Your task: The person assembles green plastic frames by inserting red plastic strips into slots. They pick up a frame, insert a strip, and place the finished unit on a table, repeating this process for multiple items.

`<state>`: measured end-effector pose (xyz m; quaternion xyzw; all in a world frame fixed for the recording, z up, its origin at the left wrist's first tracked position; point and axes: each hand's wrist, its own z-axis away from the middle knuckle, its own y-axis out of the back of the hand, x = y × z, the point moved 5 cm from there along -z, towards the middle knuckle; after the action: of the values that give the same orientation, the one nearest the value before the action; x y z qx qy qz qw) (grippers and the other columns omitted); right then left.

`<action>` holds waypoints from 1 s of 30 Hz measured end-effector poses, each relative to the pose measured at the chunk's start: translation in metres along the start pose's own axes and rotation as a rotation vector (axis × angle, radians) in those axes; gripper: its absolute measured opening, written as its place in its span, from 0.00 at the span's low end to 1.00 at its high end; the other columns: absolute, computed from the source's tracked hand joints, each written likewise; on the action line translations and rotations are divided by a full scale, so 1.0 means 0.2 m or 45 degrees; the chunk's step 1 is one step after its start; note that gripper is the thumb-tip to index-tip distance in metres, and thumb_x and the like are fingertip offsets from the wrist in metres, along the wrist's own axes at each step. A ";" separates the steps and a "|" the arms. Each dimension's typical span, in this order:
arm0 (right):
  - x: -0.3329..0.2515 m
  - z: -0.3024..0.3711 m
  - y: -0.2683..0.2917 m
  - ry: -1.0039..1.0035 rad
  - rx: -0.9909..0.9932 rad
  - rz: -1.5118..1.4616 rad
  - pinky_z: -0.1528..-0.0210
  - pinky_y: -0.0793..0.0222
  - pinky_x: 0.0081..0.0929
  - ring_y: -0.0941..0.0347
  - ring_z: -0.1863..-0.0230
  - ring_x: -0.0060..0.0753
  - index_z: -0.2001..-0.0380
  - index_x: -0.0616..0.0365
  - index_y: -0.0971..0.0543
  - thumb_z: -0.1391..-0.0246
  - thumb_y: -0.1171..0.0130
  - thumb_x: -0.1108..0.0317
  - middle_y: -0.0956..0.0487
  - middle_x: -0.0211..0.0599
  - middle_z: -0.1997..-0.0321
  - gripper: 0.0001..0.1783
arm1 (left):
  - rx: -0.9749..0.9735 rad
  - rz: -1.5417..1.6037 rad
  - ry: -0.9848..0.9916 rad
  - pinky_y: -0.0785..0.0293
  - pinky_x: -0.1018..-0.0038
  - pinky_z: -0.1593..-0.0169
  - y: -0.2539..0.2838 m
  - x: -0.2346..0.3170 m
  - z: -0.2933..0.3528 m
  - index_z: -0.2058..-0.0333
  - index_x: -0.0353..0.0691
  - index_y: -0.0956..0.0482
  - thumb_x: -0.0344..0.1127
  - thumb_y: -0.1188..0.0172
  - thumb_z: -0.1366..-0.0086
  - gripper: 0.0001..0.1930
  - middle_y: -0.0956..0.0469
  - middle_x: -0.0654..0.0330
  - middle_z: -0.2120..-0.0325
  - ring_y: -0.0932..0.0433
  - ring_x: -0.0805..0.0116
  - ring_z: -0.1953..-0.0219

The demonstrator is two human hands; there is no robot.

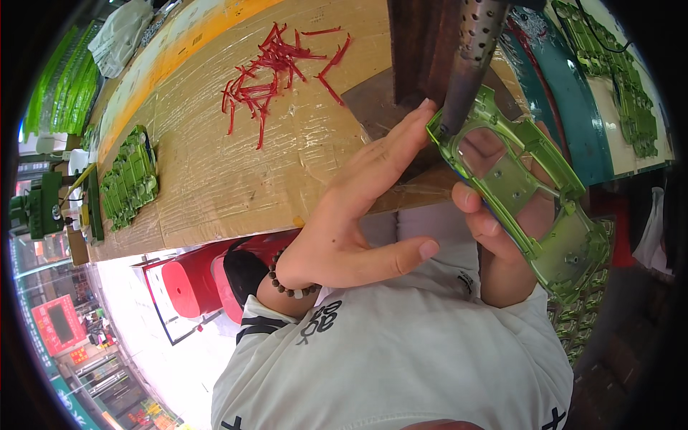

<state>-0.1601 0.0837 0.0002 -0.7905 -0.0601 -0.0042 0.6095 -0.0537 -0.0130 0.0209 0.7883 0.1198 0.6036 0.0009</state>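
A translucent green plastic housing (512, 188) with two round openings is tilted in my right hand (494, 233), whose fingers grip its near edge and partly show through it. The lower end of a perforated metal tube (466, 79) meets the housing's upper left corner. My left hand (351, 215) is open, its fingers stretched out and its thumb apart. Its fingertips are beside that same corner; whether they touch the housing I cannot tell. A beaded bracelet circles the left wrist.
Thin red plastic strips (269, 79) lie loosely piled on the cardboard-covered table (201, 172). Green housings are stacked at the left edge (130, 178) and on the right (631, 100). A rusty metal post (418, 50) stands behind the tube. Red stools (190, 283) are below the table.
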 end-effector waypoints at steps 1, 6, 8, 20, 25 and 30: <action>0.00 0.00 0.00 0.002 -0.003 0.003 0.54 0.33 0.43 0.42 0.47 0.60 0.38 0.61 0.54 0.42 0.66 0.45 0.51 0.45 0.35 0.37 | 0.000 -0.005 -0.002 0.52 0.63 0.40 0.00 0.00 0.00 0.41 0.33 0.48 0.32 0.39 0.54 0.41 0.49 0.42 0.40 0.51 0.50 0.37; -0.01 0.00 0.00 0.013 -0.021 0.011 0.54 0.33 0.42 0.42 0.47 0.60 0.38 0.61 0.55 0.42 0.67 0.45 0.52 0.46 0.35 0.37 | -0.004 -0.046 -0.003 0.51 0.64 0.40 0.00 0.00 -0.01 0.41 0.33 0.48 0.32 0.39 0.54 0.41 0.49 0.42 0.40 0.50 0.50 0.37; -0.01 0.00 0.01 0.016 -0.029 0.011 0.54 0.33 0.42 0.42 0.47 0.60 0.38 0.61 0.55 0.42 0.67 0.45 0.51 0.46 0.35 0.37 | 0.001 -0.050 -0.007 0.51 0.64 0.40 0.00 0.00 -0.01 0.41 0.33 0.48 0.33 0.38 0.54 0.42 0.49 0.42 0.40 0.50 0.50 0.37; -0.03 0.02 0.01 0.002 -0.063 0.053 0.54 0.33 0.41 0.41 0.48 0.60 0.39 0.63 0.54 0.41 0.68 0.46 0.50 0.47 0.35 0.37 | -0.012 -0.105 -0.072 0.50 0.63 0.41 -0.01 -0.01 -0.01 0.41 0.34 0.47 0.33 0.38 0.55 0.42 0.50 0.42 0.40 0.49 0.50 0.38; -0.03 0.01 0.02 0.078 0.058 0.073 0.57 0.30 0.45 0.39 0.49 0.63 0.40 0.64 0.53 0.41 0.67 0.46 0.48 0.48 0.37 0.36 | 0.070 -0.030 0.001 0.49 0.65 0.41 0.01 0.00 0.00 0.40 0.33 0.52 0.32 0.39 0.53 0.43 0.48 0.44 0.41 0.45 0.54 0.39; -0.01 0.05 0.00 0.405 0.346 0.054 0.62 0.26 0.51 0.34 0.55 0.70 0.42 0.66 0.47 0.44 0.63 0.46 0.42 0.54 0.41 0.37 | 0.479 0.482 -0.046 0.45 0.68 0.42 0.07 -0.06 0.06 0.39 0.32 0.57 0.30 0.42 0.48 0.42 0.44 0.45 0.42 0.40 0.60 0.43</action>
<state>-0.1620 0.0937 -0.0016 -0.6914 0.0536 -0.1080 0.7123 -0.0433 -0.0275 0.0080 0.7935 0.0803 0.5460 -0.2565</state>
